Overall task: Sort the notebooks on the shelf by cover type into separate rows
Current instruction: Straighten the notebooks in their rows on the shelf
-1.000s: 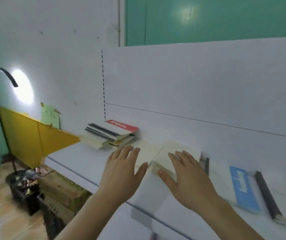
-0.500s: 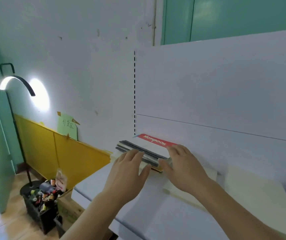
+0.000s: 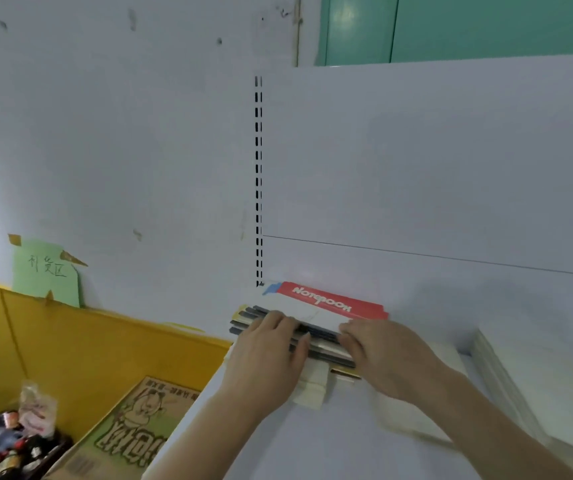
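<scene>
A stack of notebooks (image 3: 316, 313) lies at the left end of the white shelf (image 3: 312, 441), against the back panel. The top one has a white cover with a red "Notebook" band; dark spines show on the near side. My left hand (image 3: 271, 355) lies on the stack's near left edge with fingers over the spines. My right hand (image 3: 382, 351) lies on the near right edge with its fingertips on the spines. A cream plain-cover notebook (image 3: 413, 407) lies under my right wrist. Another pale stack (image 3: 537, 386) sits at the right.
Left of the shelf stands a yellow panel (image 3: 70, 344) with a green note taped above it. Below are a printed cardboard box (image 3: 129, 431) and a crate of small bottles (image 3: 4, 445). The white slotted back panel (image 3: 416, 168) rises behind the shelf.
Both hands left the cream notebooks mid-shelf and moved left to the red-banded stack. They now rest on its near edge, and the view has turned left with them.
</scene>
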{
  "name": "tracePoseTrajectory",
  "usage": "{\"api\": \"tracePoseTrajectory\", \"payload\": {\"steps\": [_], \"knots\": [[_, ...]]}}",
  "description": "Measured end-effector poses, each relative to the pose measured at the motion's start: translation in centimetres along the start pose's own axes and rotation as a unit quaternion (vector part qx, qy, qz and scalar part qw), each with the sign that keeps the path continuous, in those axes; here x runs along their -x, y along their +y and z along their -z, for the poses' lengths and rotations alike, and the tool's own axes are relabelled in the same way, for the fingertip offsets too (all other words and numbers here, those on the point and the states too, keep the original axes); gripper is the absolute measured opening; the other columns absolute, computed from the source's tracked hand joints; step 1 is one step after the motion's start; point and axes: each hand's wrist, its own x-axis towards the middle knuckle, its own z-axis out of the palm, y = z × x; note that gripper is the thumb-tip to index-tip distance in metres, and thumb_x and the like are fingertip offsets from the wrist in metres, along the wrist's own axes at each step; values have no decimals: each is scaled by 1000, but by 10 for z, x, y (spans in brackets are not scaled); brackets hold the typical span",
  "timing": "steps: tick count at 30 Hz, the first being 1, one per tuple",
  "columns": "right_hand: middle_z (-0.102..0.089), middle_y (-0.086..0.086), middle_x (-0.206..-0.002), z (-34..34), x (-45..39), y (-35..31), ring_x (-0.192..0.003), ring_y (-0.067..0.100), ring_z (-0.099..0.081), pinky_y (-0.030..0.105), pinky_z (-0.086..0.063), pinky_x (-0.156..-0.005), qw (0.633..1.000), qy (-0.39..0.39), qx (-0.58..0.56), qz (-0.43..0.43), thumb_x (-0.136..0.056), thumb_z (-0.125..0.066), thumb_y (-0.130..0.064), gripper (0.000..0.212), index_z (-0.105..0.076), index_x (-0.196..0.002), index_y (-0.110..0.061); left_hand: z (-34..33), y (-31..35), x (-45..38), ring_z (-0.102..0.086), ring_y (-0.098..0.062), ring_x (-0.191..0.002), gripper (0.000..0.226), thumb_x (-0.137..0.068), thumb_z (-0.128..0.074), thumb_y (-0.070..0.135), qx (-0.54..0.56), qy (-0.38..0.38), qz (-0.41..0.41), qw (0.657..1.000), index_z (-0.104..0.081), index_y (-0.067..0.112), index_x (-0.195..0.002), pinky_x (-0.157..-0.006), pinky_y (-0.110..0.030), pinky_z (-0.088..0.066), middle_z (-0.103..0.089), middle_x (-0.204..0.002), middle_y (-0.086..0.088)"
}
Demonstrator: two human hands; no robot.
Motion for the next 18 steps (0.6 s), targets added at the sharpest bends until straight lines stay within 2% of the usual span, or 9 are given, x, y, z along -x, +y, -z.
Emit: {"api": "tracePoseTrajectory", "payload": {"steps": [3,5,6,8,10,11,13,16,18], "knots": [[-54,-5,-74,22,3,-17,-67,19,-50,33,-37,-63,995,53,41,-68,-104,-20,-44,36,-50,-92,-28,11,-7,-7,-56,-11,-104,37,-103,-36,48,88,4,9,996,-63,26,-115,-88,-25,-46,-64,-111,11],[-46,-8,-66,31,6,-34,-61,19,-47,33,-35,-58,986,114,72,-98,-103,-23,-41,34,-52,-97,-24,20,-8,-10,-60,-6,-101,46,-98,-35,60,230,-21,52,972,-62,29,-118,-88,-27,-50,-68,-107,13],[-47,-9,-65,32,8,-44,-59,20,-48,33,-36,-56,980,149,76,-106,-103,-26,-38,33,-55,-97,-23,25,-5,-11,-61,-4,-104,54,-93,-36,69,325,-59,77,941,-59,32,-125,-92,-29,-50,-68,-109,15],[-62,-9,-73,25,14,-70,-65,20,-59,32,-45,-58,974,201,60,-89,-100,-31,-33,34,-63,-100,-23,31,4,-11,-63,-5,-109,63,-86,-44,76,498,-126,117,850,-52,36,-134,-99,-35,-50,-70,-110,18],[-71,-6,-99,11,21,-95,-88,16,-66,31,-53,-74,978,202,4,-43,-98,-33,-33,37,-66,-112,-23,28,10,-11,-68,-9,-102,36,-96,-51,54,582,-110,159,790,-58,30,-123,-95,-38,-54,-73,-101,13],[-69,-5,-115,6,23,-102,-103,14,-64,31,-53,-87,982,184,-28,-33,-101,-29,-37,43,-65,-121,-22,28,10,-12,-68,-11,-98,20,-102,-49,41,593,-74,185,780,-59,28,-113,-92,-39,-56,-73,-101,9],[-62,-4,-132,1,27,-104,-122,12,-56,34,-46,-104,981,178,-54,-45,-104,-21,-45,55,-61,-131,-20,28,4,-15,-67,-12,-94,14,-106,-42,28,577,2,213,788,-56,28,-104,-82,-38,-59,-70,-103,5],[-58,0,-136,6,23,-83,-127,17,-52,33,-43,-107,967,217,-41,-125,-103,-27,-41,51,-54,-137,-14,33,-14,-22,-61,-5,-89,14,-107,-40,27,558,62,213,799,-52,28,-112,-63,-22,-51,-64,-101,11],[-39,1,-153,7,13,-60,-142,18,-32,32,-30,-116,975,112,-21,-189,-102,-31,-41,53,-36,-149,-15,36,-27,-25,-60,-5,-90,15,-107,-38,29,544,73,220,807,-50,31,-117,-61,-18,-47,-61,-100,15]]}}
